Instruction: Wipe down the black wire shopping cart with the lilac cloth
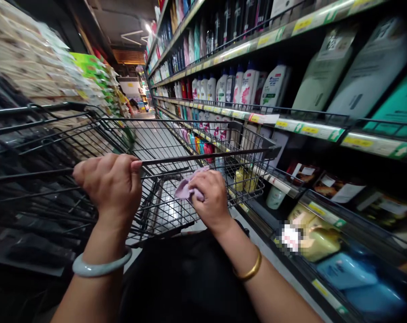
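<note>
Head view, shop aisle.

My left hand [111, 184] is wrapped around the cart handle [223, 155], fist closed, knuckles up, thumb tip resting on top of the bar. Pale green bangle [101, 268] on that wrist.

My right hand [210, 197] is closed on a small lilac cloth [186, 188]. The cloth is bunched in the fingers and sticks out to the left of the hand and a little above it. It sits just under the handle, near the middle of the bar; I cannot tell whether cloth and bar touch. Gold bangle [248, 270] on that wrist.

The wire cart [156, 134] runs ahead of both hands, dark mesh; the floor shows through its bottom.

On the right, shelves [311, 130] with yellow and green price strips. White and pink bottles [247, 85] stand upright in a row on the middle shelf, with darker bottles above. Blue and yellowish soft packs [348, 269] lie low, close beside my right forearm.

On the left, stacked pale packs [25, 54] and green ones further down the aisle, blurred.
</note>
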### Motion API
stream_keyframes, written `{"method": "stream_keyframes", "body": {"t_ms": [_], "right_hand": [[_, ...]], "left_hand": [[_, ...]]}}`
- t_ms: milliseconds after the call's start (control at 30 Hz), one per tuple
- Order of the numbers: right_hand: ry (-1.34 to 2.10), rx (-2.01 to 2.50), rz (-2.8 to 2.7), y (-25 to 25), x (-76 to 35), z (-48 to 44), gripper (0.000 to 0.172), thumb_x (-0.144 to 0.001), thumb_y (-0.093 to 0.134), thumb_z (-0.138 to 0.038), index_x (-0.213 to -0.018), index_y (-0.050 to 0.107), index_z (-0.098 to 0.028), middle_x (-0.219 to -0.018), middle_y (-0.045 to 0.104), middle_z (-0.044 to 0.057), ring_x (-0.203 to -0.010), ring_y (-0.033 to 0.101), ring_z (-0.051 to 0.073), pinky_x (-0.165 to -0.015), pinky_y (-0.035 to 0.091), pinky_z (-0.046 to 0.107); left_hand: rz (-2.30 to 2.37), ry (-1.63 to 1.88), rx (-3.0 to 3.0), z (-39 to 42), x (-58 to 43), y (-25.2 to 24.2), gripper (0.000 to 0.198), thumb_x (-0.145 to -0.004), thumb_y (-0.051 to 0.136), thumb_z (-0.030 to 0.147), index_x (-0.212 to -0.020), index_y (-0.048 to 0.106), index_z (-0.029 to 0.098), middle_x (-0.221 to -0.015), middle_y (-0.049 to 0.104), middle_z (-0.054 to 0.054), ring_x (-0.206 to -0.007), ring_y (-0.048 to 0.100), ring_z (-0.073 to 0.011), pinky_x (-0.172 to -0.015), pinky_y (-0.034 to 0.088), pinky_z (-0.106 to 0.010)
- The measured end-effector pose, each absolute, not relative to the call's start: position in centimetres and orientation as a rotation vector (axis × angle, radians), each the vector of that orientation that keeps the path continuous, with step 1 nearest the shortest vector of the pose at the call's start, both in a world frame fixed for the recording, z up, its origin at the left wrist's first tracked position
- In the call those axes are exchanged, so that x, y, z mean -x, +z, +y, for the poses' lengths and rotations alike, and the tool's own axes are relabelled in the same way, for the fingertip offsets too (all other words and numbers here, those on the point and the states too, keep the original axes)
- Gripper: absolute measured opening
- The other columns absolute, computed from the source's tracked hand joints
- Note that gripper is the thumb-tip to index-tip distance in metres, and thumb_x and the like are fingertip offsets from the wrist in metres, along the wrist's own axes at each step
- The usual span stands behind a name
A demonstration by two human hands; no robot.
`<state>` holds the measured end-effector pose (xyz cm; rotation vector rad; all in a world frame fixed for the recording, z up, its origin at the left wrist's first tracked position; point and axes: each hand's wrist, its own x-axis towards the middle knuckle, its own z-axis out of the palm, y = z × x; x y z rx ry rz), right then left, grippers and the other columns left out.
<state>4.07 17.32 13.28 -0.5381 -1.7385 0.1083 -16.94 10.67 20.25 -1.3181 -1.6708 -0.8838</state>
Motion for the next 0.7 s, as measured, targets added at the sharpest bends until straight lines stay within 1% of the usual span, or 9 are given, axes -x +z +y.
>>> {"method": "stream_keyframes", "body": {"t_ms": [67,133,300,467,600,700], "right_hand": [[0.196,0.551,-1.557,13.4,-3.4,16.9,0.02,-0.083,0.062,-0.007,-0.085,0.069,-0.026,-0.097,0.073,0.003,-0.102,0.061,0.022,-0.097,0.052,0.041],[0.21,0.511,-1.458,13.6,-2.4,16.6,0.02,-0.084,0.061,-0.007,-0.085,0.069,-0.026,-0.097,0.072,0.003,-0.102,0.062,0.021,-0.098,0.053,0.042],[0.165,0.489,-1.452,12.1,-2.7,17.7,0.02,-0.084,0.063,-0.007,-0.086,0.07,-0.026,-0.098,0.072,0.002,-0.103,0.061,0.022,-0.098,0.053,0.043],[0.167,0.619,-1.285,11.1,-5.0,18.9,0.025,-0.081,0.057,-0.003,-0.084,0.067,-0.026,-0.094,0.071,0.002,-0.1,0.063,0.023,-0.097,0.052,0.046],[0.216,0.534,-1.417,11.0,-3.3,17.7,0.024,-0.079,0.062,-0.004,-0.086,0.068,-0.026,-0.094,0.072,0.001,-0.1,0.062,0.022,-0.094,0.054,0.042],[0.256,0.465,-1.543,10.8,-2.5,17.2,0.024,-0.078,0.064,-0.004,-0.087,0.069,-0.026,-0.097,0.073,0.001,-0.099,0.062,0.021,-0.091,0.055,0.039]], "left_hand": [[-1.668,-0.888,1.336,10.7,17.0,20.3,0.039,-0.097,0.038,0.055,-0.079,0.06,0.029,-0.081,0.059,-0.011,-0.09,0.048,-0.0312,-0.093,0.032,-0.053],[-1.647,-0.881,1.33,10.6,17.1,20.3,0.038,-0.097,0.038,0.054,-0.079,0.06,0.029,-0.081,0.059,-0.01,-0.089,0.049,-0.0308,-0.091,0.032,-0.053],[-1.561,-0.766,1.332,10.4,17.6,20.3,0.039,-0.101,0.036,0.052,-0.084,0.061,0.029,-0.08,0.064,-0.009,-0.084,0.047,-0.03,-0.085,0.031,-0.049],[-1.481,-0.808,1.302,10.7,17.9,20.0,0.04,-0.101,0.038,0.053,-0.085,0.063,0.026,-0.082,0.067,-0.008,-0.082,0.047,-0.0267,-0.086,0.029,-0.046],[-1.497,-0.817,1.296,10.8,17.9,19.8,0.038,-0.1,0.04,0.053,-0.085,0.062,0.026,-0.081,0.066,-0.008,-0.083,0.048,-0.0269,-0.086,0.03,-0.046],[-1.537,-0.814,1.313,10.5,17.9,19.8,0.035,-0.099,0.04,0.053,-0.086,0.062,0.029,-0.084,0.067,-0.009,-0.087,0.05,-0.03,-0.088,0.033,-0.049]]}}
